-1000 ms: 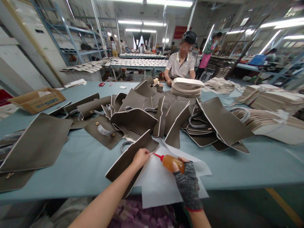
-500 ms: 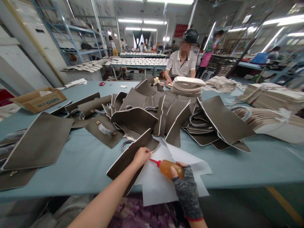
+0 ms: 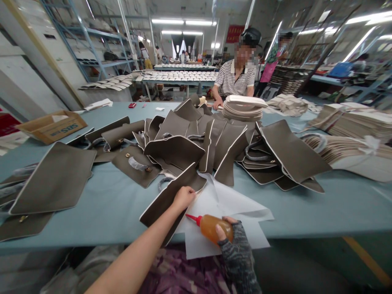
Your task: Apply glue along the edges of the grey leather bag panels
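Observation:
My left hand (image 3: 183, 198) is closed on the edge of a grey-brown leather bag panel (image 3: 167, 200) with pale trim, which stands tilted at the front of the table. In a dark fingerless knit glove, my right hand (image 3: 231, 237) grips a squeeze bottle (image 3: 211, 228) of amber liquid, probably glue. The bottle lies nearly level, its red nozzle pointing left, with the tip close to the panel's lower edge. Whether the tip touches the edge I cannot tell. White paper sheets (image 3: 254, 239) lie beneath the bottle and beside the panel.
Several similar panels, some with wrapped handles, cover the table middle; one panel (image 3: 55, 179) stands left. A cardboard box (image 3: 53, 126) is at the far left. Tied stacks of pale pieces (image 3: 361, 157) lie right. Across the table, a person in a striped shirt (image 3: 234, 81) is beside another stack (image 3: 243, 108).
My right hand has brought the bottle left and toward me, so its nozzle sits lower along the panel's edge. My left hand keeps its hold on the panel.

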